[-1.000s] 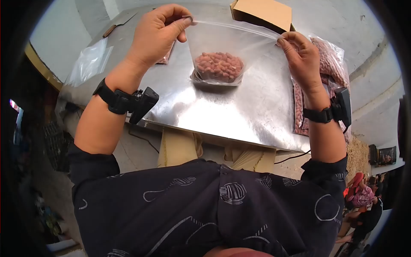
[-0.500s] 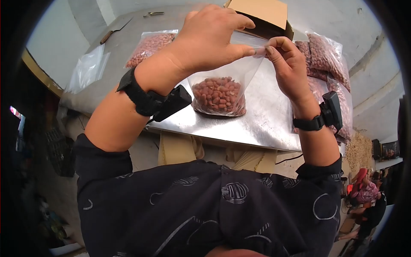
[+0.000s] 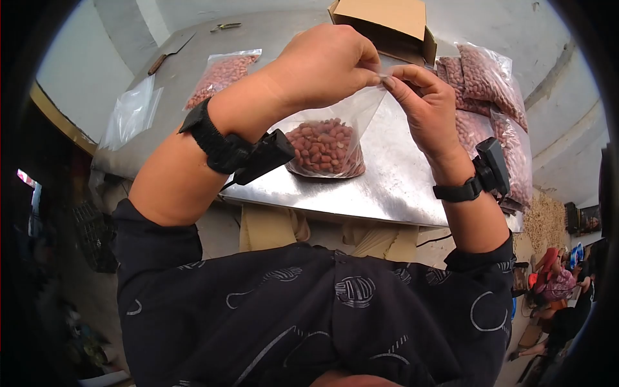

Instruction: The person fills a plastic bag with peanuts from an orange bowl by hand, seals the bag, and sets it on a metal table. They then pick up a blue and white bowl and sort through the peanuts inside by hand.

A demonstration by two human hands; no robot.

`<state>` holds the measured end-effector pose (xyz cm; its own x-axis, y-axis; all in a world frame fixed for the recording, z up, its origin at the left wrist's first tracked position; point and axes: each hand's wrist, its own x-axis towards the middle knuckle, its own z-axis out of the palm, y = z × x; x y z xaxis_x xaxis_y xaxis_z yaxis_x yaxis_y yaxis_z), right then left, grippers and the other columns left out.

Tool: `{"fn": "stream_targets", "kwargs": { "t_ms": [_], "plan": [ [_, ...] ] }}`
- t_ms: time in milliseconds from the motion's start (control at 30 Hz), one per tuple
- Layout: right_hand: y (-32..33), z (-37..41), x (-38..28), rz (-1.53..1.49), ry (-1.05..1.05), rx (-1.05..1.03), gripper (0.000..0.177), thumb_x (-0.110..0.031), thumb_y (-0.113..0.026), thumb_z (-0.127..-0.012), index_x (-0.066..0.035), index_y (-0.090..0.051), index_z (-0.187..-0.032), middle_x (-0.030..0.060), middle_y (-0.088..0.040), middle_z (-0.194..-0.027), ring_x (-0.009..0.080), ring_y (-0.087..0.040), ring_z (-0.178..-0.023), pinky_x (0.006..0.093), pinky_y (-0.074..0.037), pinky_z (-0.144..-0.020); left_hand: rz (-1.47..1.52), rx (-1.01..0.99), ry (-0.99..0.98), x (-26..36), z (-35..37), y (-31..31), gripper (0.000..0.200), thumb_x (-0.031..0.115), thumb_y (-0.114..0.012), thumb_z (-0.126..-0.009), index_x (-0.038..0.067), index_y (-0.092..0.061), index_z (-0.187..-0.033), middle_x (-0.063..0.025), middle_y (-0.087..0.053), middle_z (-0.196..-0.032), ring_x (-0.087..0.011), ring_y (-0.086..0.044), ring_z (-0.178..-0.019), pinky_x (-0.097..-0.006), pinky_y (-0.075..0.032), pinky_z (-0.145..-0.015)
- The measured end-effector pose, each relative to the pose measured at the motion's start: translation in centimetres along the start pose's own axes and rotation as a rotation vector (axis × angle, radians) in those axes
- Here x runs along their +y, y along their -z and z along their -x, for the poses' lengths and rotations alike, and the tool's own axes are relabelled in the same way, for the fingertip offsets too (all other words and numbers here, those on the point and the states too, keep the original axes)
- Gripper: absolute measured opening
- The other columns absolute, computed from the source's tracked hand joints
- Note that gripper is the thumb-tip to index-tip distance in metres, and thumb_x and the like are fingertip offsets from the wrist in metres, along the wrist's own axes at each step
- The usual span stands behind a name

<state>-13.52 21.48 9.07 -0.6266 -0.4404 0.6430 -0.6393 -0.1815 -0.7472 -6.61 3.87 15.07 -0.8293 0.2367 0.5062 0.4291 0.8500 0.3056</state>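
Observation:
A clear plastic bag (image 3: pixel 369 111) stands upright on the metal table, its lower part filled with reddish-brown peanuts (image 3: pixel 324 147). My left hand (image 3: pixel 335 63) is closed at the bag's top edge, thumb and fingers pinched together on the plastic. Right beside it, my right hand (image 3: pixel 425 106) pinches the same edge between thumb and forefinger. The two hands' fingertips nearly touch. Part of the bag's upper left side is hidden behind my left hand and wrist.
Filled peanut bags (image 3: pixel 493 84) are piled at the right of the metal table (image 3: pixel 393 187). Another filled bag (image 3: pixel 222 74) lies at the left, near flat plastic bags (image 3: pixel 132 113) and a knife (image 3: pixel 169 57). An open cardboard box (image 3: pixel 383 19) stands behind. People (image 3: pixel 554 277) are at far right.
My left hand has come down and its fingers have closed on the bag's top edge. My right hand has shifted slightly left and down, still pinching the bag.

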Motion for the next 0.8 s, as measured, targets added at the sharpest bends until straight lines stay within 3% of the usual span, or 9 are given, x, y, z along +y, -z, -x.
{"fn": "stream_targets", "kwargs": {
  "t_ms": [567, 800],
  "plan": [
    [-0.6, 0.4, -0.5, 0.028, 0.012, -0.008, 0.015, -0.011, -0.069, -0.085, 0.003, -0.067, -0.09, 0.0023, -0.065, -0.078, 0.0062, -0.058, -0.071, 0.0192, -0.047, -0.065, -0.026, 0.083, -0.031, 0.0, 1.3, 0.1, 0.02, 0.015, -0.069, -0.076, -0.002, -0.067, -0.087, -0.0183, -0.067, -0.08, -0.029, -0.067, -0.076, -0.0338, -0.052, -0.07],
    [-0.6, 0.3, -0.9, 0.128, 0.119, -0.016, 0.012, -0.009, -0.067, -0.084, 0.003, -0.065, -0.085, 0.0031, -0.064, -0.077, 0.0077, -0.057, -0.07, 0.0211, -0.047, -0.065, -0.019, 0.069, -0.037, 0.2, 1.4, 0.1, 0.02, 0.015, -0.069, -0.077, -0.001, -0.067, -0.088, -0.0187, -0.067, -0.082, -0.0299, -0.067, -0.077, -0.0343, -0.052, -0.07]
  ]
}}
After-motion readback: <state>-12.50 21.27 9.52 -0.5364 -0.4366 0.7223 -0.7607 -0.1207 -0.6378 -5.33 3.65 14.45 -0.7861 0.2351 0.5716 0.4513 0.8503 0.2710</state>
